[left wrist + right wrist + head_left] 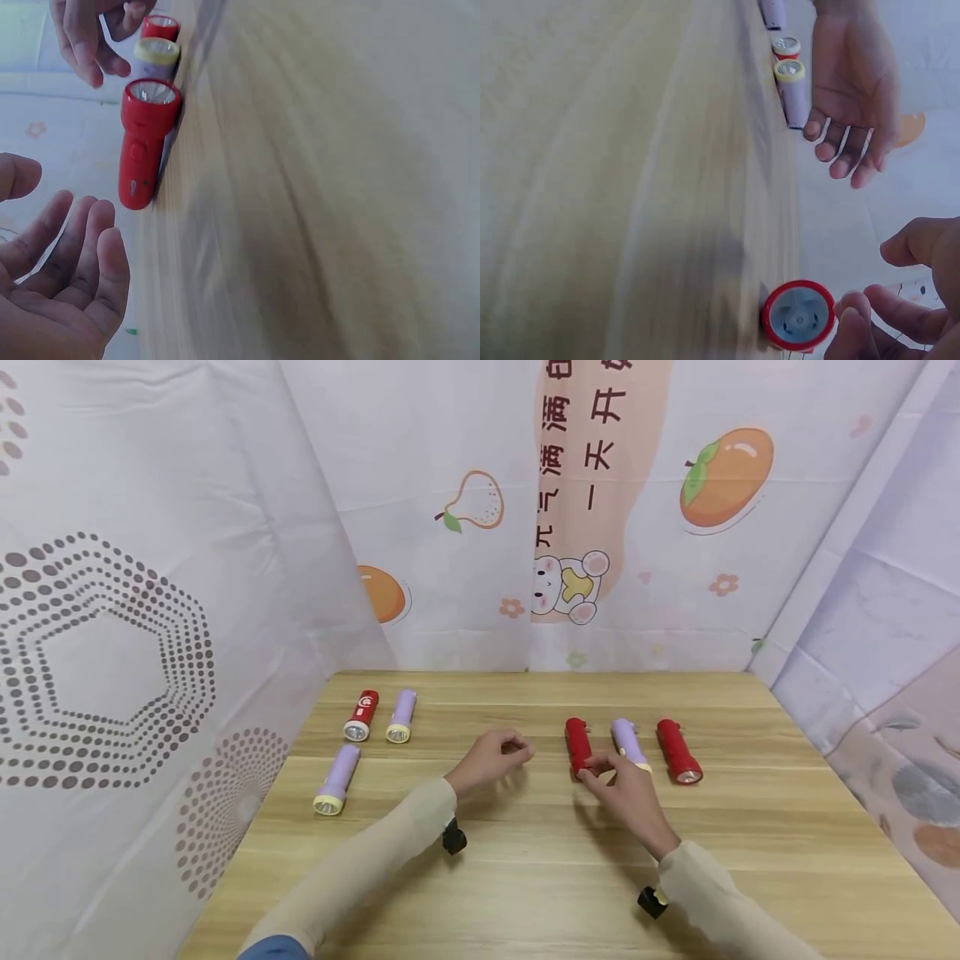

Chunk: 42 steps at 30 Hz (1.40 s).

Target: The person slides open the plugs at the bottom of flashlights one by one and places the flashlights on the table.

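Near the lamp end of a red flashlight (578, 742) on the table is my right hand (624, 789), its fingertips right at the rim. In the right wrist view that red flashlight (799, 316) shows its round lens beside the fingers, with the thumb held apart from it. My left hand (491, 762) hovers over the middle of the table with relaxed, slightly bent fingers and holds nothing. Its palm and spread fingers (111, 259) show in the left wrist view. A purple flashlight (628, 739) lies just behind my right hand, partly covered by it, and another red flashlight (678, 752) is farther right.
On the left side lie a red flashlight with a white rim (362, 717) and two purple ones with yellow rims, one at the back (402, 714) and one nearer (337, 779). The wooden table (510, 893) ends at printed curtains (450, 585) behind and on both sides.
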Each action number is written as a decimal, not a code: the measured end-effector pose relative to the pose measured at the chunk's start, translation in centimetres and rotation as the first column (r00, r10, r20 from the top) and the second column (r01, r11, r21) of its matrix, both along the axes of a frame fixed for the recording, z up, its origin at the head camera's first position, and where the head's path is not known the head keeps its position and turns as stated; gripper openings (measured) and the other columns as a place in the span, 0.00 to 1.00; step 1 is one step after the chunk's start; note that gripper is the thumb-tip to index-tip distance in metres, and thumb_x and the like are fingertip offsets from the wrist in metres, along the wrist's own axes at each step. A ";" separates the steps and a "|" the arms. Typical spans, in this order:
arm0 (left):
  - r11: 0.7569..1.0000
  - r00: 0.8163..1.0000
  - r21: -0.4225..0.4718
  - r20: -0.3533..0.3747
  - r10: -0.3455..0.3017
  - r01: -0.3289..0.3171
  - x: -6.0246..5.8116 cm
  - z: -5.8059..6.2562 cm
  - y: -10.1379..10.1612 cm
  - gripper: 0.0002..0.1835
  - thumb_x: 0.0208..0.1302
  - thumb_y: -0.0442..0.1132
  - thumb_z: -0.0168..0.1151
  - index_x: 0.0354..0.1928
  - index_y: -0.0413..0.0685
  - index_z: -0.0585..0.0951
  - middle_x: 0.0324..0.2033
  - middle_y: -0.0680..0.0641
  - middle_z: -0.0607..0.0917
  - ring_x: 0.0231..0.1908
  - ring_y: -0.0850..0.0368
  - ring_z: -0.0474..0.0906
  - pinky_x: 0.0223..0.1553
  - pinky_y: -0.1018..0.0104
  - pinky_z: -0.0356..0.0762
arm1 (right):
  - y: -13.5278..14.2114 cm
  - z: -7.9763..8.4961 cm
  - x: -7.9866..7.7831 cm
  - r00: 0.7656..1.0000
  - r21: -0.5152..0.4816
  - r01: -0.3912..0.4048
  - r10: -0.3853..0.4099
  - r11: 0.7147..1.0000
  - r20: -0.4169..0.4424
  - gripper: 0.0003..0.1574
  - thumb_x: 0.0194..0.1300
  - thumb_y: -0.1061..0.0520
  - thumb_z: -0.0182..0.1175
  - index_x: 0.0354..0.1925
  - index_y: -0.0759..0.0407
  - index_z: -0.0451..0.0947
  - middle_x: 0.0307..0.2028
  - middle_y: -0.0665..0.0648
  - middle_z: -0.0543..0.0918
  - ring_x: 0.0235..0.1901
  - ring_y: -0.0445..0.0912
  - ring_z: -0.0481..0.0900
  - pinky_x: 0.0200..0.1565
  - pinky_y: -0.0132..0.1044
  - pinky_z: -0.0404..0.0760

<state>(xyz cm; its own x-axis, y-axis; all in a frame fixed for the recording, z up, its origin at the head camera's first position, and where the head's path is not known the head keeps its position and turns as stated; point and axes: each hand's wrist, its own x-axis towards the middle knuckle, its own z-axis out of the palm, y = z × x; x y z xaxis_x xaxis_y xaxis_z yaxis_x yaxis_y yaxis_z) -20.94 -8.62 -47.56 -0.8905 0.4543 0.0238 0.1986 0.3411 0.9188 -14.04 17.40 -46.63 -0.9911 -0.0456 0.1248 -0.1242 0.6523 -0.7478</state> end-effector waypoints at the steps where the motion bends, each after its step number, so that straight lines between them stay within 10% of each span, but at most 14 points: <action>1: 1.000 1.000 0.007 0.002 -0.009 0.009 0.4 0.1 -0.2 0.11 0.75 0.48 0.62 0.47 0.49 0.85 0.40 0.48 0.86 0.40 0.52 0.83 0.44 0.58 0.84 | -0.1 0.0 0.2 1.000 0.003 -0.004 0.004 1.000 0.002 0.16 0.69 0.51 0.68 0.49 0.59 0.84 0.40 0.54 0.84 0.29 0.46 0.77 0.31 0.35 0.77; 21: 0.999 0.999 -0.051 -0.048 0.002 -0.005 3.2 -0.5 -3.5 0.11 0.75 0.51 0.63 0.47 0.54 0.86 0.38 0.56 0.86 0.39 0.58 0.81 0.41 0.63 0.82 | -2.4 -1.1 2.0 0.996 0.011 -0.076 0.076 0.997 0.040 0.13 0.67 0.54 0.70 0.47 0.58 0.83 0.33 0.51 0.83 0.28 0.42 0.79 0.31 0.33 0.78; 42: 0.988 0.988 0.029 0.038 0.149 -0.151 1.3 0.9 -7.8 0.18 0.76 0.48 0.61 0.54 0.40 0.82 0.45 0.42 0.86 0.42 0.54 0.84 0.44 0.52 0.85 | -7.6 -1.0 -1.3 0.987 -0.077 -0.130 0.136 0.989 0.084 0.13 0.71 0.48 0.66 0.46 0.55 0.86 0.33 0.49 0.85 0.34 0.43 0.80 0.34 0.36 0.77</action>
